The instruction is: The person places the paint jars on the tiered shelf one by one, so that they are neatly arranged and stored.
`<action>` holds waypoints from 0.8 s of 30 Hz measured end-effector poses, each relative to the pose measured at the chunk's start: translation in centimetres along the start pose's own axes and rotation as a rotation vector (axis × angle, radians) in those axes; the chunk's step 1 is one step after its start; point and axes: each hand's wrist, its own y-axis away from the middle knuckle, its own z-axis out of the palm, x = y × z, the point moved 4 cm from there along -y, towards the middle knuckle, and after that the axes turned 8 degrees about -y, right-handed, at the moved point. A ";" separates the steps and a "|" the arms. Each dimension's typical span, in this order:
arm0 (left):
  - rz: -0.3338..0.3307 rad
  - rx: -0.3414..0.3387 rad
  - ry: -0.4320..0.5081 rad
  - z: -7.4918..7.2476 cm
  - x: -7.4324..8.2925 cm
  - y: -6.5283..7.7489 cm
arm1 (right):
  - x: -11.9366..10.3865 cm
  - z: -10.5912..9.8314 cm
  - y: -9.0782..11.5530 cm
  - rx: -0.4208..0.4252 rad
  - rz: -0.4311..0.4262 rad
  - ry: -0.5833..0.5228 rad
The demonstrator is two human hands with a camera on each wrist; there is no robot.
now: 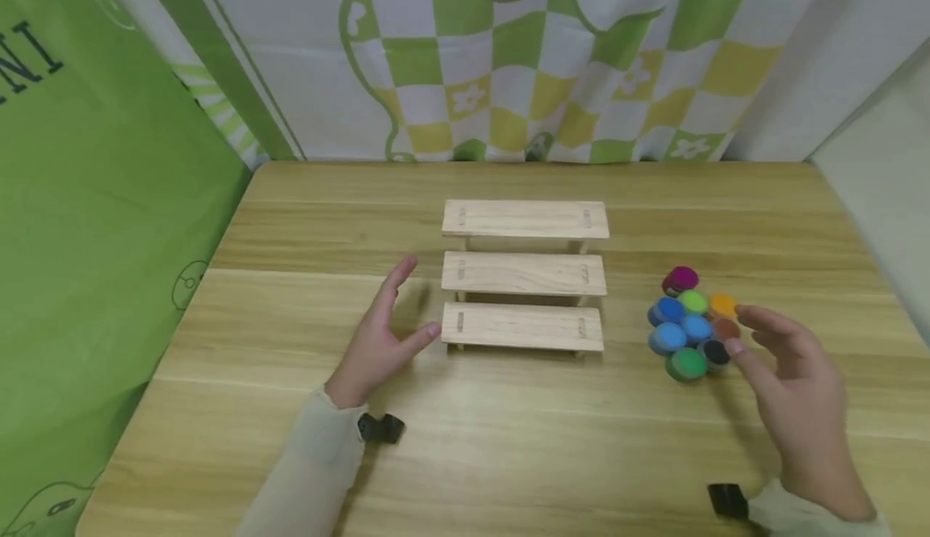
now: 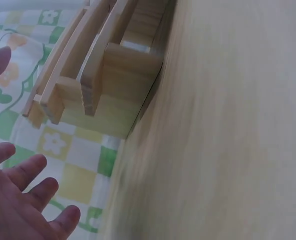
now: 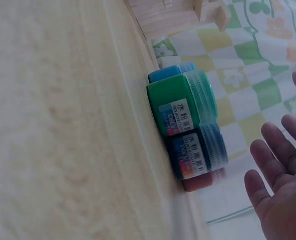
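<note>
A three-step wooden rack (image 1: 523, 273) stands in the middle of the table, its treads bare. My left hand (image 1: 378, 343) is beside the rack's left end, thumb and fingers spread, holding nothing; in the left wrist view the rack's side panel (image 2: 127, 75) shows past the fingers (image 2: 42, 192). On the right stands a cluster of small gouache paint jars: green (image 1: 686, 365), black (image 1: 715, 352), brown (image 1: 726, 330), orange (image 1: 722, 305), light green, magenta (image 1: 680, 279) and several blue ones. My right hand (image 1: 795, 388) hovers at the cluster's right side, fingers apart, thumb tip overlapping the black jar in the head view.
The wooden table (image 1: 305, 222) runs back to a checked green, white and yellow curtain (image 1: 523, 60). Green cloth (image 1: 94, 238) hangs along the left side, and a pale wall (image 1: 886, 157) rises on the right. Each wrist carries a small black camera (image 1: 381, 428).
</note>
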 end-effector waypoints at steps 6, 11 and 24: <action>-0.052 -0.064 0.036 0.8 -0.5 0.0 | 1.1 -0.6 -0.2 0.049 0.080 -0.113; -0.102 -0.121 0.028 1.5 -1.1 0.0 | 1.8 -1.2 -0.5 0.042 0.115 -0.005; -0.155 -0.178 0.051 2.5 -2.1 -0.1 | 3.6 -2.7 -0.9 -0.006 0.278 0.296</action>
